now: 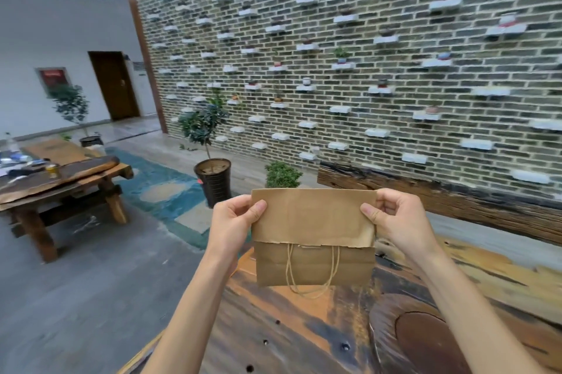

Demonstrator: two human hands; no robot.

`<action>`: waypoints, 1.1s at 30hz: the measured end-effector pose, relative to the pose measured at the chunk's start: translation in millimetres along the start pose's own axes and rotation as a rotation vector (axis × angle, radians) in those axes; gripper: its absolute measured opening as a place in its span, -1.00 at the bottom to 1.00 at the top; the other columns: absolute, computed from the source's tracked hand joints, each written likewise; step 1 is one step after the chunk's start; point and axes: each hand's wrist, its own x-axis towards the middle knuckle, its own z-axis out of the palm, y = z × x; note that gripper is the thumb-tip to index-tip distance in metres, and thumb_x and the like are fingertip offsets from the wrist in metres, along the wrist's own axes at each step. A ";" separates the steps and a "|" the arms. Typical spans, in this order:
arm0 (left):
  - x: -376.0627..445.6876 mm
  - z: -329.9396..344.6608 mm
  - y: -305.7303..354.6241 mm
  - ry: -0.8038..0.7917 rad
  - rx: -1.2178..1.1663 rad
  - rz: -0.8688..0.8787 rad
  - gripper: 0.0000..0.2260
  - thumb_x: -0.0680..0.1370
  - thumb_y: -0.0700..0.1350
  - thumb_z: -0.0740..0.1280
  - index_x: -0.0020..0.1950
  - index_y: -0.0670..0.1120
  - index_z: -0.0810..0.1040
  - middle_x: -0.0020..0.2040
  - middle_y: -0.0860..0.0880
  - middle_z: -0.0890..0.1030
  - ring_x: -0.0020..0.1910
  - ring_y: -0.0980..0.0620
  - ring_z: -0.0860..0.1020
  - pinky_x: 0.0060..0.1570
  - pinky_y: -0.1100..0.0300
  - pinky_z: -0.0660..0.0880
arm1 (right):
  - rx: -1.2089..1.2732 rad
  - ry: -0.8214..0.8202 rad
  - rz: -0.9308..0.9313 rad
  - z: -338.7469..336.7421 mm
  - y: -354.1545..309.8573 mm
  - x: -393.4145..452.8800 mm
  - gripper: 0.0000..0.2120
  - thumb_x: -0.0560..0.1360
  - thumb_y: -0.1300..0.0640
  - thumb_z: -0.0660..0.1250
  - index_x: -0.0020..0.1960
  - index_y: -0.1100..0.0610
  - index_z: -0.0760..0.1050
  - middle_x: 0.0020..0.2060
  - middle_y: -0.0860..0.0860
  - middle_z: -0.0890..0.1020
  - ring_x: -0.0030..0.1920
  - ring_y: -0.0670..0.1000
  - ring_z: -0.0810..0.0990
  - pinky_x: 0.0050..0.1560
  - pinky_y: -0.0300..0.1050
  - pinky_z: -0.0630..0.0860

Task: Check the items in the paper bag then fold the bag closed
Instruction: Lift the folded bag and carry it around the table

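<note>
To the left the grey floor (pixel 76 282) lies open beside the worktop (pixel 304 328), whose near-left edge runs under the left forearm. The left hand (pixel 232 223) and right hand (pixel 395 221) each pinch an upper corner of the paper bag (pixel 314 236), thumb in front and fingers (pixel 383 202) behind. The bag hangs upright above the worktop's far part, long axis left to right, top flap folded down toward the viewer, twine handles (pixel 310 270) dangling below.
</note>
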 end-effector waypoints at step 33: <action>139.8 35.3 -228.3 -0.466 0.209 -0.245 -0.60 0.48 -0.25 0.48 -0.53 -0.05 0.47 -0.54 0.05 0.43 -0.42 0.00 0.33 -0.38 0.25 0.34 | -0.598 0.353 0.472 50.8 151.7 10.3 -0.81 0.41 0.12 0.54 -0.22 -0.14 0.59 -0.30 -0.20 0.69 -0.20 -0.26 0.63 -0.24 -0.34 0.44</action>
